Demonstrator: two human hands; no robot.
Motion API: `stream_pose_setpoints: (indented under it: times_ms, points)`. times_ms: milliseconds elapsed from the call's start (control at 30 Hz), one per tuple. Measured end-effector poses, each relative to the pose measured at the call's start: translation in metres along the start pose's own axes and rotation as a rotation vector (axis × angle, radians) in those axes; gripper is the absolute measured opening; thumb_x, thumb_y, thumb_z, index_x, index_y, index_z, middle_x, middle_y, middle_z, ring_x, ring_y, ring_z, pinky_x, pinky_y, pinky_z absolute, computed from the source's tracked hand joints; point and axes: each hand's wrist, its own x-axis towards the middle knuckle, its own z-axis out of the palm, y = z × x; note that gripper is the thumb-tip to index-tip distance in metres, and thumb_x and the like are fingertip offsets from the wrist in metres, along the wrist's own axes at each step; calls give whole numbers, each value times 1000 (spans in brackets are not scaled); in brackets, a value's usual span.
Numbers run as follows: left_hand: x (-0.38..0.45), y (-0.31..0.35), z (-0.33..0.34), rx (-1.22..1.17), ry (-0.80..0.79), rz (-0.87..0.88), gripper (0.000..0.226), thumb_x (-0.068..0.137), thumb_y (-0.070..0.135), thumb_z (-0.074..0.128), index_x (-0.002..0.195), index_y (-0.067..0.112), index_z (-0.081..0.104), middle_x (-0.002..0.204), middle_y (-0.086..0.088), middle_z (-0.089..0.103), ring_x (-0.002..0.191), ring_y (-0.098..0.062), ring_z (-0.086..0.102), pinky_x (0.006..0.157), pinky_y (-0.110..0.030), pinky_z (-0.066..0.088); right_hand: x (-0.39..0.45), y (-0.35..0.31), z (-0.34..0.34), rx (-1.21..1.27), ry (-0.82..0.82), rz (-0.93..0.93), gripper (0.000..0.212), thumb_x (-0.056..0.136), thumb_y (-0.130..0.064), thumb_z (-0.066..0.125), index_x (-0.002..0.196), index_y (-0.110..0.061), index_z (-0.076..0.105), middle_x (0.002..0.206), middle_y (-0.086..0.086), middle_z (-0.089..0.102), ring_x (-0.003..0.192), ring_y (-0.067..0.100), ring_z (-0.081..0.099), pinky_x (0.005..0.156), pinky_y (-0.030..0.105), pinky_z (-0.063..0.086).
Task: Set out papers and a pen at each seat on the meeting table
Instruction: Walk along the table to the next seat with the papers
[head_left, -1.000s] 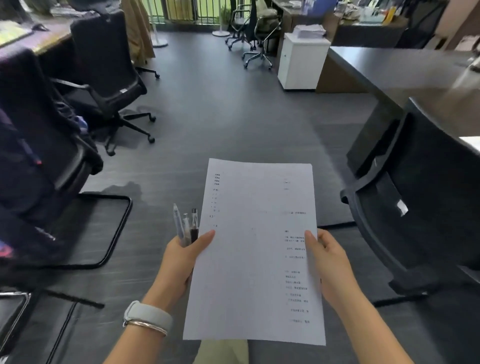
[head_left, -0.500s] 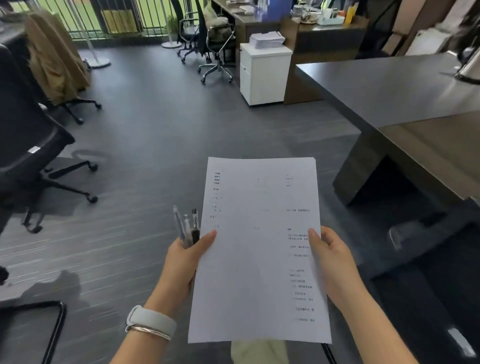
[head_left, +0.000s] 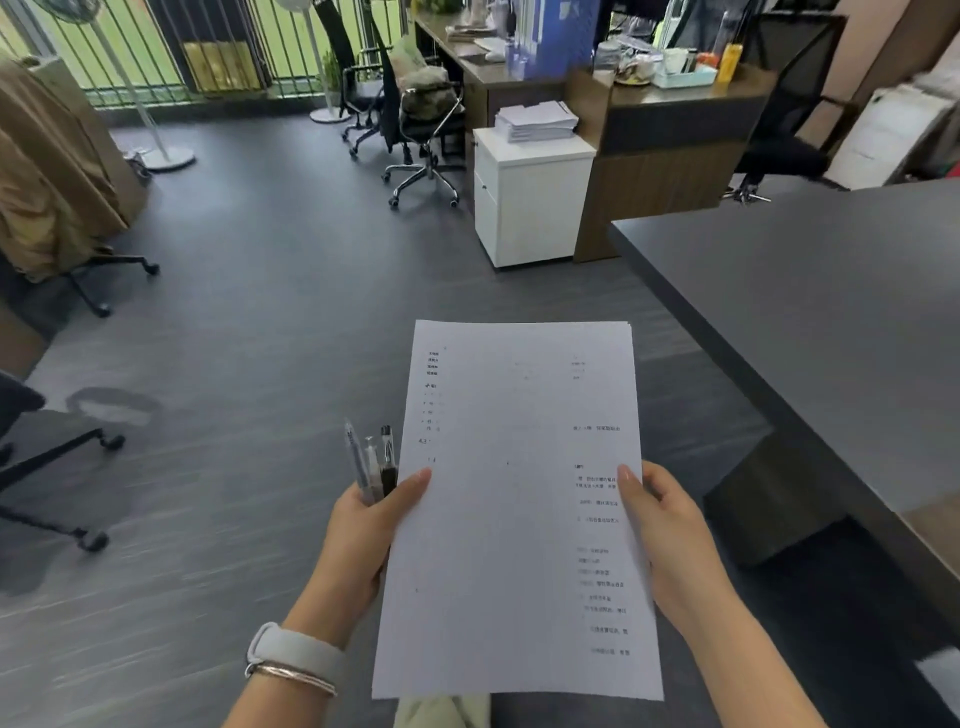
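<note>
The long dark grey bench (head_left: 810, 322) on the right awaits settings. White printed papers (head_left: 519, 509) are pinched at both edges by the right hand (head_left: 670, 540) and left hand (head_left: 358, 540), which also grips three pens (head_left: 371, 462) for carrying.

Showing two hands: left (head_left: 358, 540) and right (head_left: 670, 540). Holding three pens (head_left: 371, 462), lower centre, plus one sheaf of papers (head_left: 519, 509), sheet count unclear. Standing at upper centre: one white cabinet (head_left: 530, 208) carrying one paper stack (head_left: 535, 122). Sitting at right: one dark surface (head_left: 810, 312).
</note>
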Motion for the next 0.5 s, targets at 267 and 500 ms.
stream_pose_setpoints:
  times_ms: [267,500]
  points:
    - [259,113,78,16,-76,10,19,83,12,65,100,4,67,93,-15,75,74,-25,73,67,-37,61,254,-95,58,-8,57,-36,19,93,-29,52,105,-18,62,93,0,74,77,15,72,58,27,54]
    - [430,195,152,23,-89,-25,27,83,13,65,108,1,65,101,-19,73,90,-36,70,76,-43,59,431,-176,85,22,102,-17,17,93,-28,53,102,-17,62,94,5,74,85,26,71,75,43,57]
